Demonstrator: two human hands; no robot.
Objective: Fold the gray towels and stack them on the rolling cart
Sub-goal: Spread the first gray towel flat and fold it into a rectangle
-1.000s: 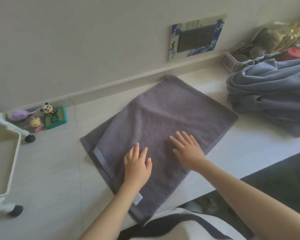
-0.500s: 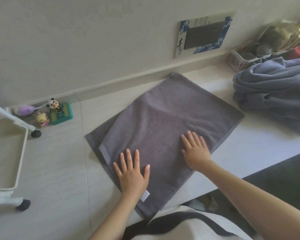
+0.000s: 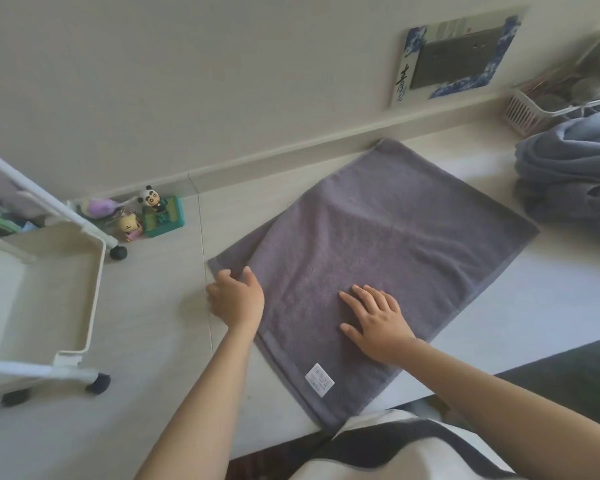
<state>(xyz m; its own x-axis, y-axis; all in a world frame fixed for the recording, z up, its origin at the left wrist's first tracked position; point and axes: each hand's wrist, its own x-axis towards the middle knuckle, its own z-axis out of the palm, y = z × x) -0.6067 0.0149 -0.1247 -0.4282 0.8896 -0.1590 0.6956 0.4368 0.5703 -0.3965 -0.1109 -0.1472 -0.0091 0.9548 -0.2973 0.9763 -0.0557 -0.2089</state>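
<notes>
A gray towel (image 3: pixel 378 244), folded once, lies flat on the pale counter (image 3: pixel 534 306), with a white label near its front corner. My left hand (image 3: pixel 236 297) curls over the towel's left edge, thumb on top and fingers at the hem. My right hand (image 3: pixel 374 318) rests flat on the towel's front half with its fingers spread. A heap of unfolded gray-blue towels (image 3: pixel 575 178) sits at the right. The white rolling cart (image 3: pixel 49 292) stands at the left with nothing in its top tray.
Small toy figures (image 3: pixel 146 216) stand by the wall between cart and towel. A white basket (image 3: pixel 548 105) with jars sits at the back right. A framed picture (image 3: pixel 458 53) leans on the wall. The counter's front edge runs near my body.
My left hand slid off the towel's front part to its left edge and curled around it. My right hand shifted left toward the towel's middle. The view moved right and closer.
</notes>
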